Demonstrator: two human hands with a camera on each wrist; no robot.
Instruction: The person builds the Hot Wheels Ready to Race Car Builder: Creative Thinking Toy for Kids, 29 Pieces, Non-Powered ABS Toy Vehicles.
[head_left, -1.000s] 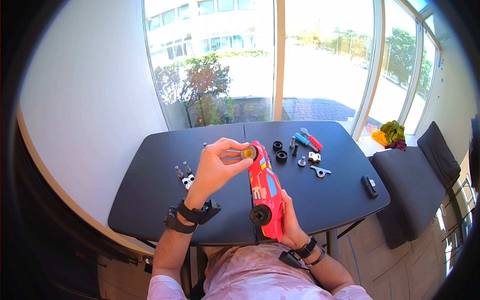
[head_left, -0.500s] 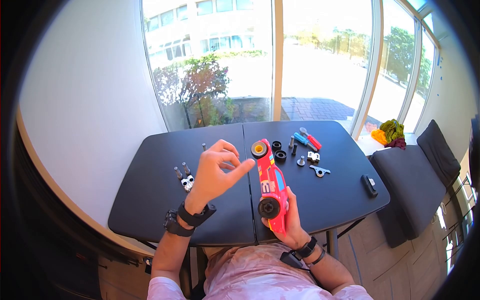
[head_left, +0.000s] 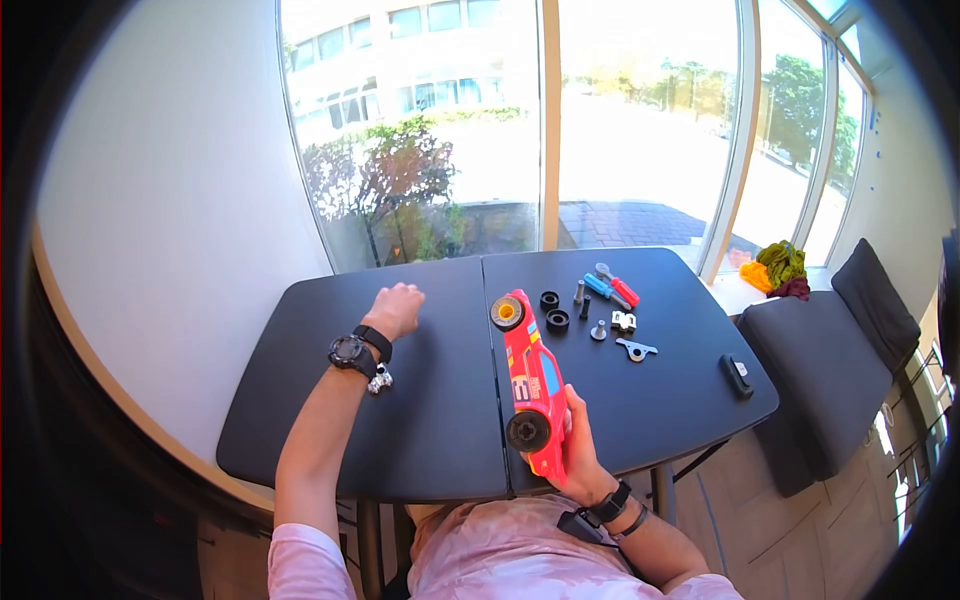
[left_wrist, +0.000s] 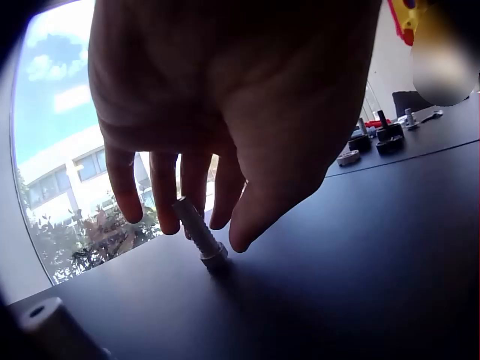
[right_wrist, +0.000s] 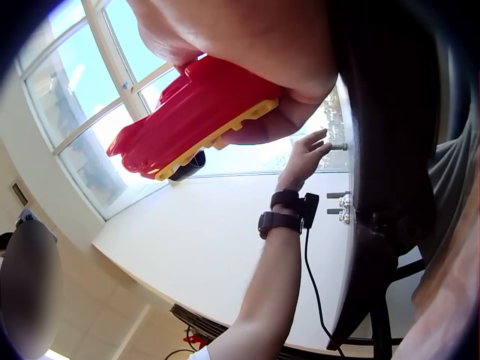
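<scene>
My right hand (head_left: 580, 455) grips a red toy car (head_left: 548, 375), held over the table on its side. Its far wheel (head_left: 508, 312) shows a yellow hub; the near wheel (head_left: 528, 431) has a black centre. At the table's left part, my left hand (head_left: 395, 308) reaches down with its fingers loosely bent. In the left wrist view, a grey toy bolt (left_wrist: 199, 229) stands head down between thumb and fingertips, which hang right around its shaft. A second grey bolt (left_wrist: 56, 330) is nearer that camera. A silver part (head_left: 380, 379) sits partly hidden behind the left wrist.
On the table's right half lie black wheels (head_left: 557, 320), a blue screwdriver (head_left: 603, 290), a red screwdriver (head_left: 625, 291), several bolts, a white part (head_left: 624, 321) and a grey bracket (head_left: 637, 349). A black device (head_left: 737, 375) rests near the right edge. A dark chair (head_left: 830, 385) stands beyond.
My left hand has left the car's far wheel and moved left and down to the bolt on the table. My right hand keeps hold of the car, which has shifted slightly.
</scene>
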